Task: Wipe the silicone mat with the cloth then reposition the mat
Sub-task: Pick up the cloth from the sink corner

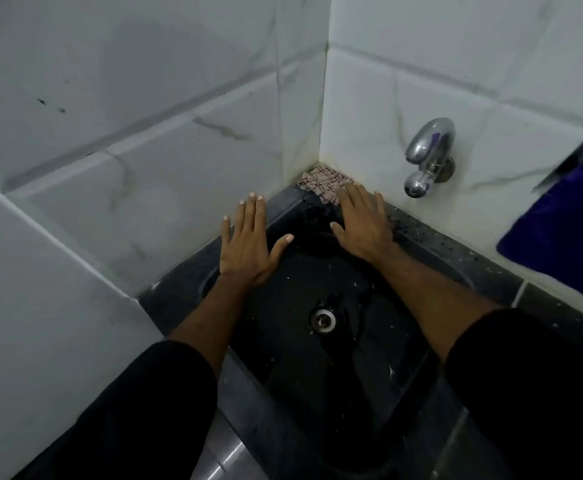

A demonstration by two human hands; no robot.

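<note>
A black silicone mat [293, 271] lies over the dark sink basin, hard to tell apart from it. My left hand [248, 244] lies flat on the mat's far left part, fingers straight and spread. My right hand [363, 223] lies flat on the far right part, its fingertips at the edge of a crumpled beige patterned cloth [321, 183]. The cloth sits in the back corner on the sink's ledge, where the two tiled walls meet. Neither hand holds anything.
A round metal drain [323, 318] shows in the middle of the basin. A chrome tap [428, 154] sticks out of the right wall. A deep blue object [560, 230] leans at the right edge. The speckled black sink ledge [456, 261] borders white tiled walls.
</note>
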